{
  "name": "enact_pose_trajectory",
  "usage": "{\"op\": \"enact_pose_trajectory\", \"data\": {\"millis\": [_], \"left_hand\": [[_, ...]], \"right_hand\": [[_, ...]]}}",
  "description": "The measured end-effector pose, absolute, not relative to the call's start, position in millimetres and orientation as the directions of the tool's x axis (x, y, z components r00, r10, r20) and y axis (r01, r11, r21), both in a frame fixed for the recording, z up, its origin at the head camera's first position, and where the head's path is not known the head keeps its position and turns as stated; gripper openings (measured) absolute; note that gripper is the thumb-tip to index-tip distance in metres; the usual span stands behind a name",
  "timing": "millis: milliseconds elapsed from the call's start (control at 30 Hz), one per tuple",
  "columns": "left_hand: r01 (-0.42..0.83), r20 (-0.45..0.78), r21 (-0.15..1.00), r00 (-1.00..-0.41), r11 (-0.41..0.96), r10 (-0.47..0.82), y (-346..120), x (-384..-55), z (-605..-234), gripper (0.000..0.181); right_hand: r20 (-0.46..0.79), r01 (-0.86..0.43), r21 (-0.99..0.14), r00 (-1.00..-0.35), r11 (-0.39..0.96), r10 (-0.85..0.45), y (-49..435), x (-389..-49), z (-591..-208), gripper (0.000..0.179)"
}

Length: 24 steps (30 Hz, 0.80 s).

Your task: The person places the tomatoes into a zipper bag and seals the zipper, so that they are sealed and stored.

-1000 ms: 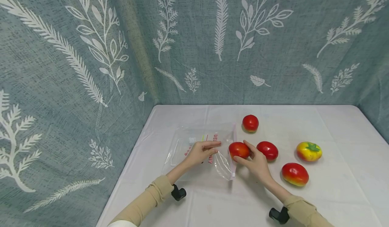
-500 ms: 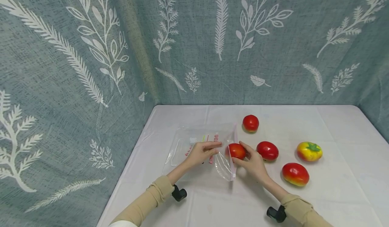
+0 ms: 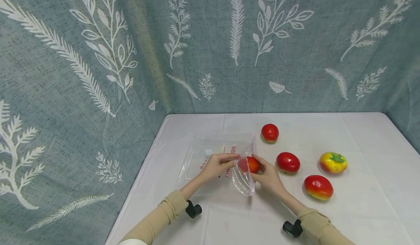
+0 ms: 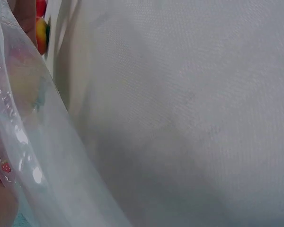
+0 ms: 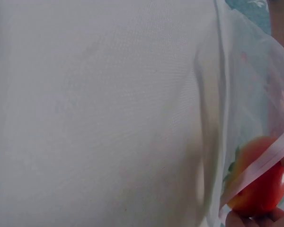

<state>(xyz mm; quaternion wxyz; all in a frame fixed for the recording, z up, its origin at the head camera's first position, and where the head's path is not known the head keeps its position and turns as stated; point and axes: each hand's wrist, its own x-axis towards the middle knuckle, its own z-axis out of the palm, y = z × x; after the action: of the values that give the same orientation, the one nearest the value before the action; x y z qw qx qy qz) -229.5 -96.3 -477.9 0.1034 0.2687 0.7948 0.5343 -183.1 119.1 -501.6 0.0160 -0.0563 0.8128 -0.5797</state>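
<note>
Blue-green curtain (image 3: pixel 210 44) with white leaf prints (image 3: pixel 237 22); before it, a white-covered table (image 3: pixel 370 139).

A glossy red fruit (image 3: pixel 252 164) sits partly inside an open, clear printed bag (image 3: pixel 210 146)

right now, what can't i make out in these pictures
Head view: wording of the printing on the clear bag, too small, partly covered by the left hand.
Right wrist view: green detail on the held red fruit, blurred behind the clear bag.
Right wrist view: most of the right hand, cut off by the frame edges.
</note>
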Motion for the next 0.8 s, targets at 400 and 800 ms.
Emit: {"op": "enact_pose_trajectory", "data": {"millis": [400,800], "left_hand": [[0.284,0.089,0.915,-0.834,0.285,0.545,-91.8,-220.1,-459.8,0.033],[0.293,0.109,0.92,-0.828,0.259,0.55,-92.5,-227.0,-475.4,0.034]], "right_hand": [[0.041,-0.075,-0.935,-0.994,0.348,-0.102,113.7,-190.1,-510.3,0.066],[0.092,-0.121,-0.923,-0.991,0.366,-0.097,106.4,-197.7,-516.0,0.066]]}}
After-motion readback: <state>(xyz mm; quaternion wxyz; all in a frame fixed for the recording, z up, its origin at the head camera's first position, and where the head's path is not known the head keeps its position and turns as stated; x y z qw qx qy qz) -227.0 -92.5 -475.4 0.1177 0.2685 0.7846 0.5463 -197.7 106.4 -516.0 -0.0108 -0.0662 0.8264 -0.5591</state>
